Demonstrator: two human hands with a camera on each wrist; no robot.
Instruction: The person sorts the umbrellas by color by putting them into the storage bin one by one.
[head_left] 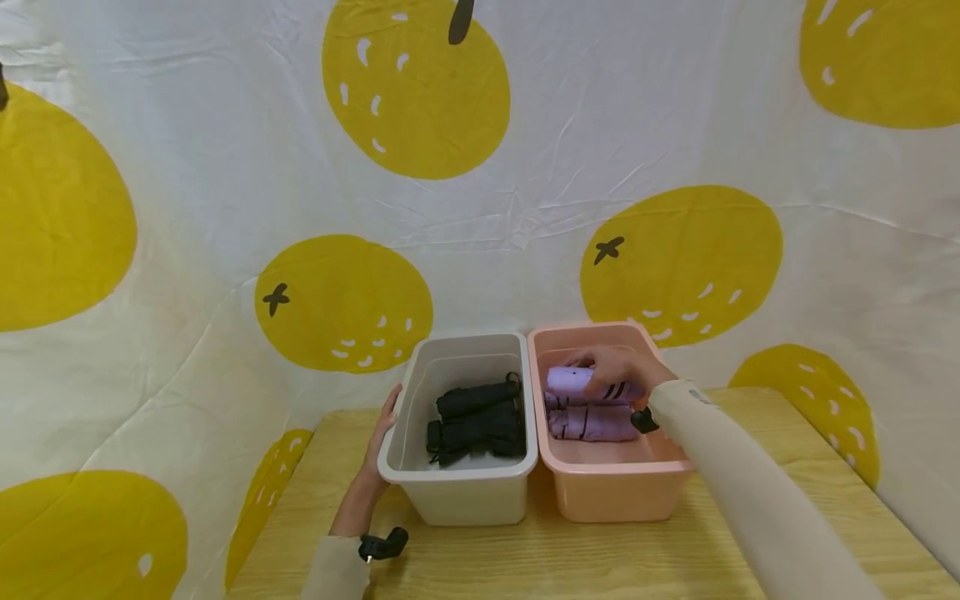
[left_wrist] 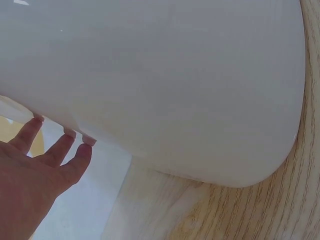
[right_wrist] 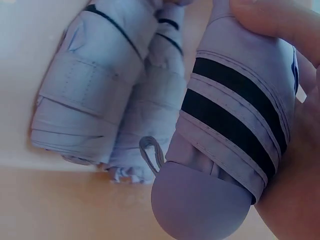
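Note:
In the pink bin (head_left: 615,498), my right hand (head_left: 618,368) grips a folded lilac umbrella (head_left: 570,381) with black stripes. Close up in the right wrist view, the thumb lies on the lilac cloth of this umbrella (right_wrist: 225,130), whose rounded end cap and small loop show. Below it in the bin lie two more folded purple umbrellas (head_left: 596,422), seen side by side in the right wrist view. My left hand (head_left: 381,433) touches the outer left side of the grey-white bin (head_left: 472,500); its fingertips meet the wall, fingers extended. Folded black umbrellas (head_left: 480,425) lie inside that bin.
Both bins stand side by side, rims nearly touching, on a light wood table (head_left: 465,567). Behind them hangs a white cloth (head_left: 525,275) printed with large yellow fruit. A black wrist camera (head_left: 382,546) sits on the left forearm.

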